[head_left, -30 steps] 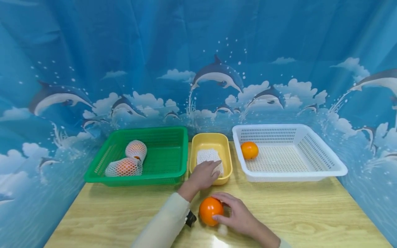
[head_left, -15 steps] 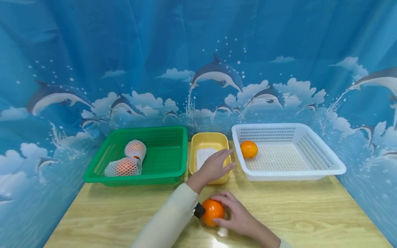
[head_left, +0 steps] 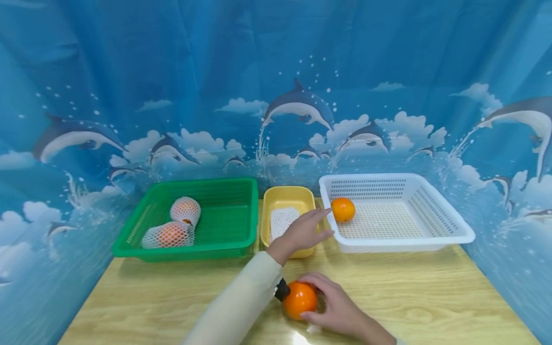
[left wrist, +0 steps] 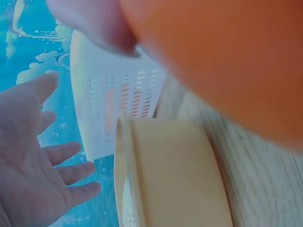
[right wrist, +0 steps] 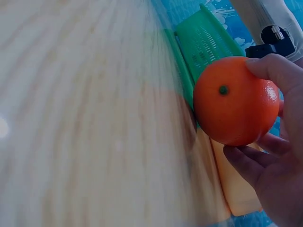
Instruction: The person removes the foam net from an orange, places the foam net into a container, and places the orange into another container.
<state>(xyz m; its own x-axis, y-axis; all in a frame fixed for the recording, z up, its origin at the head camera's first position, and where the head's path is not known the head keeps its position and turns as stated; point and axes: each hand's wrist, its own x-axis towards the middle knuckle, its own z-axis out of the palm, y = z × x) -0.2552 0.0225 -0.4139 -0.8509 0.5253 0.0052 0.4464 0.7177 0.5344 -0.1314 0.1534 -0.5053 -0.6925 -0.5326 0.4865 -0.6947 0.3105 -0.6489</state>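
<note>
- Head view, far left corner of the desk: a green basket, slotted plastic with sloping walls, carries two netted fruits, orange showing through white mesh.
- Along the far edge, just right of it, sits a smooth yellow tray with rounded corners; a crumpled white foam net lies inside.
- Towards the near edge, left of the right hand and nearer that edge than the left hand, is the glossy, round held orange; the right wrist view shows its green stem spot. A black wrist device is just beside its left side.
- Over the yellow tray's right side, the left hand spreads its fingers, holding nothing; whether they touch the white rim is unclear.
- Near the desk's near edge, the right hand grips the held orange between thumb and fingers.
- At the far right corner, a white basket of perforated plastic holds a second orange against its left wall.
</note>
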